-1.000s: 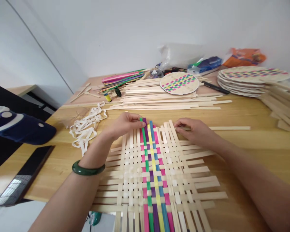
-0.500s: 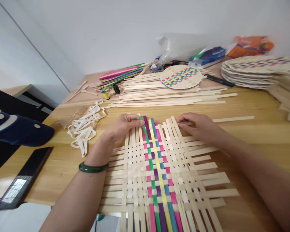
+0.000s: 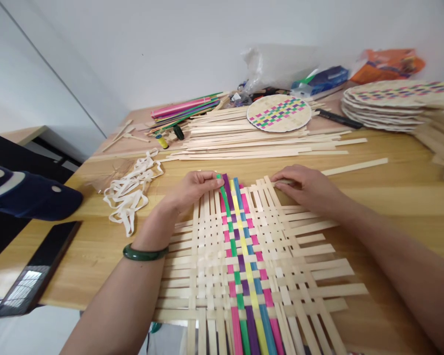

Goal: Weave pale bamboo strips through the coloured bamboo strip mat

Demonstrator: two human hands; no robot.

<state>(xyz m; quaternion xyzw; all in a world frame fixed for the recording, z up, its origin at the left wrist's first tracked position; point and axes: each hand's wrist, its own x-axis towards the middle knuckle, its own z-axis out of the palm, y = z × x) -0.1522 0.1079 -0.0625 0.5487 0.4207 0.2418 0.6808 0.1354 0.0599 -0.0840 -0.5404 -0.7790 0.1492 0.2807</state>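
Note:
A woven mat of pale flat strips (image 3: 207, 256) lies in front of me, with pink, green, purple, yellow and blue strips running lengthwise through its middle. At its far edge my left hand (image 3: 198, 189) pinches the end of the green strip (image 3: 225, 199), which bends up from the weave. Beside the far right corner, my right hand (image 3: 299, 185) is closed on a pale strip (image 3: 357, 166) that sticks out to the right past the hand. The strip's other end is hidden from view. A dark green bangle (image 3: 145, 253) circles my left wrist.
Loose pale strips (image 3: 240, 143) and a round woven piece (image 3: 279, 113) lie behind the mat. A stack of round woven pieces (image 3: 388, 106) stands at back right. White ribbon (image 3: 128, 195), a dark flat device (image 3: 37, 268) and a navy cap (image 3: 33, 195) are at left.
My right hand has shifted slightly, and the pale strip it holds now slants more upward to the right. My left hand still pinches the green strip. The view has shifted a little.

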